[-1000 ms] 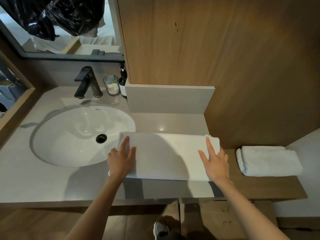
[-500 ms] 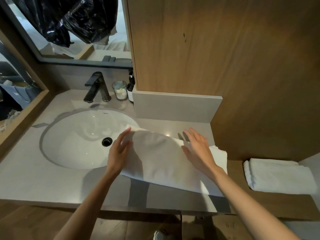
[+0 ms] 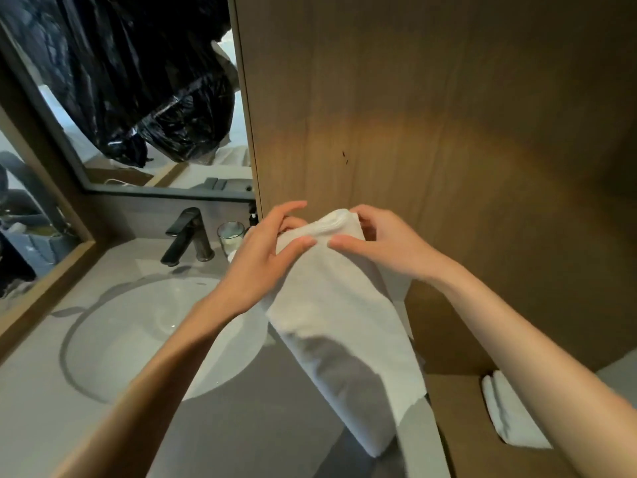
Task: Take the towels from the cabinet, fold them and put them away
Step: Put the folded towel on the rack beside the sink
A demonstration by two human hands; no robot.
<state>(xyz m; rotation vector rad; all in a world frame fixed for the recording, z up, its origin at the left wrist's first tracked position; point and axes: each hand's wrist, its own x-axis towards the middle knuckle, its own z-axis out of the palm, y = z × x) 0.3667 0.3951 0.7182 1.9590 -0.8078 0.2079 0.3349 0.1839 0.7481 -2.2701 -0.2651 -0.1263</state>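
A white towel (image 3: pixel 341 326) hangs folded in the air above the grey counter (image 3: pixel 41 391), its lower end near the counter's right part. My left hand (image 3: pixel 272 250) pinches its top edge from the left, thumb in front. My right hand (image 3: pixel 375 243) pinches the same top edge from the right. The two hands sit close together in front of the wooden cabinet door (image 3: pixel 431 115). A second white towel (image 3: pixel 510 415) lies folded on the lower wooden ledge (image 3: pixel 458 426) at the right.
A white oval sink (image 3: pixel 138 336) is set into the counter at the left, with a black tap (image 3: pixel 186 236), a glass (image 3: pixel 230 236) and a dark bottle (image 3: pixel 253 217) behind it. A mirror (image 3: pixel 120 98) reflects black plastic bags.
The towel lay flat on the counter under both palms. Both hands have gathered its far edge and lifted it, so it now hangs from my fingers. The camera has moved closer.
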